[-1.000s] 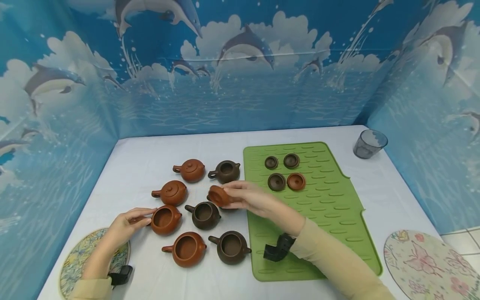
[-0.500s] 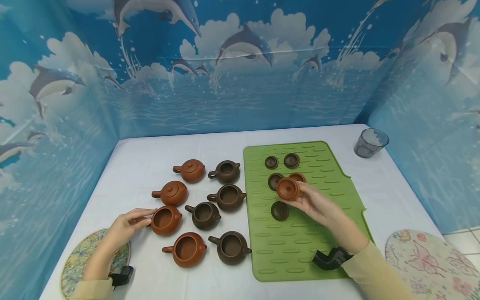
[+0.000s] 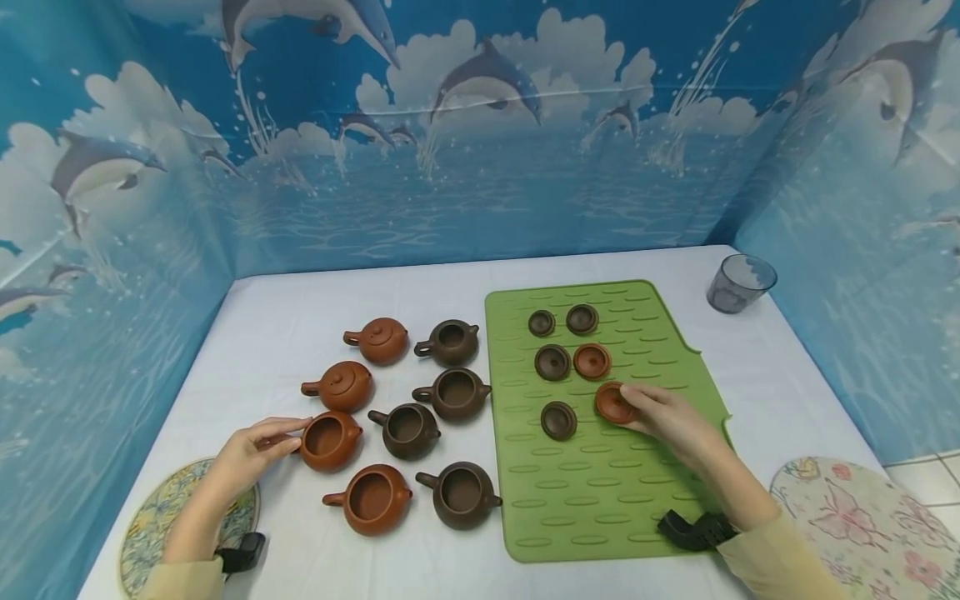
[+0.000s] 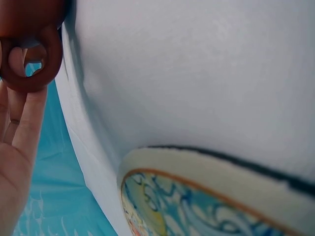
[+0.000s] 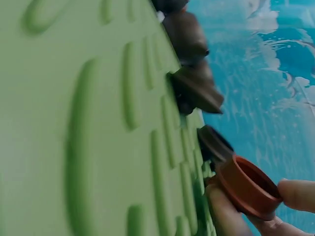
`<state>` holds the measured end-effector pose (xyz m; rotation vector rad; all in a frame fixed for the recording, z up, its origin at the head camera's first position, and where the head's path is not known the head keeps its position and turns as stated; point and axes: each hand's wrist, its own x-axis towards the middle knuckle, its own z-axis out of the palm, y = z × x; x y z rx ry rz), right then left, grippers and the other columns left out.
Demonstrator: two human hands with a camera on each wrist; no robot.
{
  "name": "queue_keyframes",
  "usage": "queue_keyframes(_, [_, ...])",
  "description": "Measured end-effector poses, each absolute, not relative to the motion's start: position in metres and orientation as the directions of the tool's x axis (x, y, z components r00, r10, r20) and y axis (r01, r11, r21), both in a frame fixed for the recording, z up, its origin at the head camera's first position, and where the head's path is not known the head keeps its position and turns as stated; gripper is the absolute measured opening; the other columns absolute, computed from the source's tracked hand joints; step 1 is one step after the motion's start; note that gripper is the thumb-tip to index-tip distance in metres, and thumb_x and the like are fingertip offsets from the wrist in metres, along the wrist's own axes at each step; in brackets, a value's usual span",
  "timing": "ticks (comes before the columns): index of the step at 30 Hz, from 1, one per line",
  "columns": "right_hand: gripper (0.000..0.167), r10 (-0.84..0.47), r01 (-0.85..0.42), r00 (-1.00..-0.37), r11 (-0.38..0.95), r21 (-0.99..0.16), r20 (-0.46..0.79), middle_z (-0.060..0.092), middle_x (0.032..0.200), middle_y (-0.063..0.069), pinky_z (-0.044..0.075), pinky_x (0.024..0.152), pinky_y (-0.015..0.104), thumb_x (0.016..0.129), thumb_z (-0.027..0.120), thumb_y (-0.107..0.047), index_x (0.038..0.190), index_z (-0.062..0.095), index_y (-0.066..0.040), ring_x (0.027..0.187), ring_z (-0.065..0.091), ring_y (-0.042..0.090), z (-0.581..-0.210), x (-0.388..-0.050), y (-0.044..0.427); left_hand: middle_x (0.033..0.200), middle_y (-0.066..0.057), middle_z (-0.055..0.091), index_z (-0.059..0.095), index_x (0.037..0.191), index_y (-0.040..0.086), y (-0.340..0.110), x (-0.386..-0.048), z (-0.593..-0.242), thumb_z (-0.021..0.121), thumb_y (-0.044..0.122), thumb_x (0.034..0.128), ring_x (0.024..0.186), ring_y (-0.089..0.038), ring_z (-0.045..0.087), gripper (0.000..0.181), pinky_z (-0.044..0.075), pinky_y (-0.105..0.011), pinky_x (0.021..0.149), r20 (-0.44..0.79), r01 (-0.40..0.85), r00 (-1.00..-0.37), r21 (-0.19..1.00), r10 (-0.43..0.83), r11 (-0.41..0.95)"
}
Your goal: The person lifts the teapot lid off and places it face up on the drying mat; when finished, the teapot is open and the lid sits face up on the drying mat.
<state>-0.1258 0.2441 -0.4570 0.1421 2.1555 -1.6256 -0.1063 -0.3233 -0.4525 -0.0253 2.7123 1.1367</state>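
Observation:
My right hand point(image 3: 671, 423) pinches a reddish-brown teapot lid point(image 3: 613, 403) by its rim over the green mat point(image 3: 585, 508), underside up. In the right wrist view the lid point(image 5: 248, 189) tilts between thumb and fingers, low to the mat. My left hand point(image 3: 251, 454) holds a lidless reddish-brown teapot point(image 3: 331, 440) at its handle. The left wrist view shows a fingertip inside the handle loop point(image 4: 51, 56). On the mat lie another reddish-brown lid point(image 3: 592, 361) and several dark brown lids, among them one point(image 3: 558, 421) left of the held lid.
Several dark lidless teapots point(image 3: 462, 495) stand left of the mat. Another reddish-brown lidless teapot point(image 3: 372, 499) stands in front, and two lidded ones point(image 3: 345, 386) farther back. A glass point(image 3: 741, 284) is at the back right. Patterned round mats point(image 3: 843, 517) lie at both front corners.
My right hand has carried the reddish-brown lid from above the teapots rightward and down to the mat, beside the other lids. My left hand has stayed at the teapot's handle.

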Motion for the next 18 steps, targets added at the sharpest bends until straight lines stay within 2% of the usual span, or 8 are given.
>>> queue_keyframes(3, [0.068, -0.110, 0.278, -0.922, 0.479, -0.833, -0.370, 0.043, 0.146, 0.031, 0.050, 0.101, 0.041, 0.102, 0.049, -0.045, 0.143, 0.043, 0.009, 0.122, 0.061, 0.033, -0.4576, -0.1216, 0.2448, 0.130, -0.017, 0.063, 0.068, 0.126, 0.009, -0.3237, -0.1066, -0.4530, 0.067, 0.019, 0.0939, 0.107, 0.006, 0.053, 0.034, 0.050, -0.014, 0.082, -0.187, -0.086, -0.980, 0.703, 0.066, 0.706])
queue_keyframes(7, [0.059, -0.078, 0.196, -0.949, 0.609, -0.768, -0.304, 0.051, 0.141, 0.029, 0.043, 0.103, 0.059, 0.100, 0.053, -0.046, 0.136, 0.056, 0.001, 0.122, 0.058, 0.043, -0.4550, -0.1179, 0.2446, 0.129, -0.017, 0.064, 0.068, 0.126, 0.008, -0.3242, -0.1069, -0.4540, 0.067, 0.019, 0.0940, 0.106, 0.005, 0.056, 0.033, 0.051, -0.015, 0.082, -0.171, -0.068, -0.982, 0.701, 0.074, 0.710])
queue_keyframes(13, [0.053, -0.038, 0.163, -0.967, 0.671, -0.723, -0.252, 0.056, 0.136, 0.026, 0.038, 0.103, 0.065, 0.098, 0.057, -0.045, 0.130, 0.064, -0.004, 0.130, 0.045, 0.050, -0.4549, -0.1162, 0.2435, 0.128, -0.017, 0.064, 0.068, 0.125, 0.007, -0.3249, -0.1067, -0.4552, 0.067, 0.018, 0.0938, 0.101, 0.018, 0.050, 0.033, 0.052, -0.015, 0.081, -0.165, -0.061, -0.983, 0.715, 0.084, 0.696])
queue_keyframes(18, [0.054, -0.034, 0.153, -0.970, 0.684, -0.713, -0.241, 0.058, 0.134, 0.027, 0.042, 0.100, 0.063, 0.097, 0.059, -0.045, 0.131, 0.063, -0.003, 0.128, 0.048, 0.050, -0.4569, -0.1167, 0.2429, 0.127, -0.016, 0.064, 0.069, 0.125, 0.009, -0.3255, -0.1070, -0.4540, 0.067, 0.018, 0.0936, 0.103, 0.011, 0.054, 0.033, 0.051, -0.015, 0.082, -0.161, -0.054, -0.983, 0.711, 0.088, 0.702])
